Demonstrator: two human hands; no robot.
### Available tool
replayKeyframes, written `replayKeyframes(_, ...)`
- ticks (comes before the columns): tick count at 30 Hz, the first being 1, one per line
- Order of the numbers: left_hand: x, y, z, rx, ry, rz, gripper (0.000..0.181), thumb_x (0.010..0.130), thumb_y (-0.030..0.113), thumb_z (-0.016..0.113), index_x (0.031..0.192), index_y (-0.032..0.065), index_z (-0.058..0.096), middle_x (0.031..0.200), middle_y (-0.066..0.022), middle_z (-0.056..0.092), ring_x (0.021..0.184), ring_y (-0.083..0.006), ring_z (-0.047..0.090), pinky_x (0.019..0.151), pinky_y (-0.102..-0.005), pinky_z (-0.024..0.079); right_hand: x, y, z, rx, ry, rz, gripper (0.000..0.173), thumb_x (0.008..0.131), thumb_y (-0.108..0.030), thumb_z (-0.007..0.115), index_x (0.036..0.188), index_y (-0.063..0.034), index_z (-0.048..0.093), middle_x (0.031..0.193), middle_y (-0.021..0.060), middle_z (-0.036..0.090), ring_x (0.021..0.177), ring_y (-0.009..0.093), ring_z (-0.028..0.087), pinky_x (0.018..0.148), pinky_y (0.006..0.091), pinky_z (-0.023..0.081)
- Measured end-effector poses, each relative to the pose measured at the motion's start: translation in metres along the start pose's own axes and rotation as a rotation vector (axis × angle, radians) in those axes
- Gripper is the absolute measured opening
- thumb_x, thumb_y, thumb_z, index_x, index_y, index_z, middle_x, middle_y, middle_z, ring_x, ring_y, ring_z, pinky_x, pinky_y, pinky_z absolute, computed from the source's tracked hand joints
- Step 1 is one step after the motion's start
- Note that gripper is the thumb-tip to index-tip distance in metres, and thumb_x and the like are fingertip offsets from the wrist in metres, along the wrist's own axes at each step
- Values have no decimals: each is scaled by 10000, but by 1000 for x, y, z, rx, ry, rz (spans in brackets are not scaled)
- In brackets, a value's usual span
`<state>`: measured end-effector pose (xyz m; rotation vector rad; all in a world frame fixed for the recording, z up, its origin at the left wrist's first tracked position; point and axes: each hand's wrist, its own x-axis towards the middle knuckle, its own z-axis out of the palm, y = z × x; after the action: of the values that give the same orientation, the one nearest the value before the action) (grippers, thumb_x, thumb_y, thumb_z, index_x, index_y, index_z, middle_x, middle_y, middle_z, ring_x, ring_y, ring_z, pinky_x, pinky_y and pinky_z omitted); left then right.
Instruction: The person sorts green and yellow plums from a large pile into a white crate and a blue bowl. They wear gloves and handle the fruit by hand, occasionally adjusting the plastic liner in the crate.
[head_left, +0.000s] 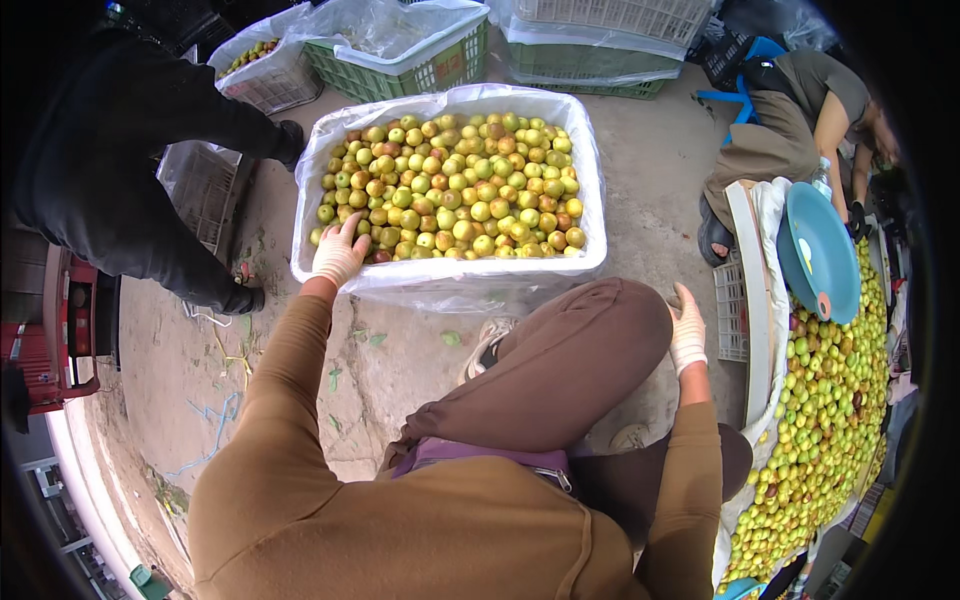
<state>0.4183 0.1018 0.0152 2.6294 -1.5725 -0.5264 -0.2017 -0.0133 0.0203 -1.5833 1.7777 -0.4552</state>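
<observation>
In front of me on the ground stands a crate lined with white plastic film (450, 271), heaped with yellow-green and reddish-brown jujubes (450, 187). My left hand (339, 251), in a pale glove with bare-looking fingertips, rests over the crate's near left corner. Its thumb and fingers are spread and touch the fruit at the edge. Beside my bent knee, right of the crate, is my right hand (686, 328) in a similar glove. Its fingers are apart and nothing shows in it; part of the fingers is hidden behind the knee.
To my right, a white-lined sorting table (761, 300) bears many jujubes and a blue plastic basin (817, 251). A seated person (780, 142) works beyond it. A person in black trousers (172, 127) stands at left. Green lined crates (405, 75) stand behind; blue string (217, 427) lies on the ground.
</observation>
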Motion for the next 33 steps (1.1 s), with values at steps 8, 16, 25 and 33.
replayKeyframes(8, -34, 40, -3, 315, 48, -57, 585, 971, 535, 342, 1393, 170, 517, 1504, -224, 390, 1374, -384, 391, 1132, -601, 242, -158, 35, -140, 111, 393, 40, 486, 910, -177, 666, 1360, -40, 540, 1183, 168, 664, 1002, 199, 677, 873, 328, 541)
replayKeyframes(16, -27, 56, 15, 312, -198, -53, 685, 960, 560, 384, 1315, 3, 563, 1324, -276, 570, 1233, -414, 537, 1038, -445, 425, -332, 37, -176, 76, 1018, 131, 316, 899, -193, 671, 1166, -24, 666, 1023, 161, 696, 884, 243, 706, 787, 327, 553)
replayKeyframes(25, -30, 338, -12, -72, 52, 751, 550, 941, 395, 561, 1327, 3, 579, 1295, -206, 623, 1166, -334, 608, 1021, -365, 450, -426, 113, -83, 198, 877, 746, 348, 895, -335, 543, 1085, -91, 702, 1004, 194, 696, 975, 386, 644, 873, 426, 510)
replayKeyframes(33, -196, 624, 36, -109, -15, 1984, 364, 943, 118, 603, 1286, -2, 588, 1334, -213, 570, 1232, -370, 538, 1053, -430, 412, -519, 108, 31, 255, 1127, 1232, 331, 882, -293, 583, 1147, -121, 683, 1087, 154, 669, 1055, 366, 617, 912, 429, 496)
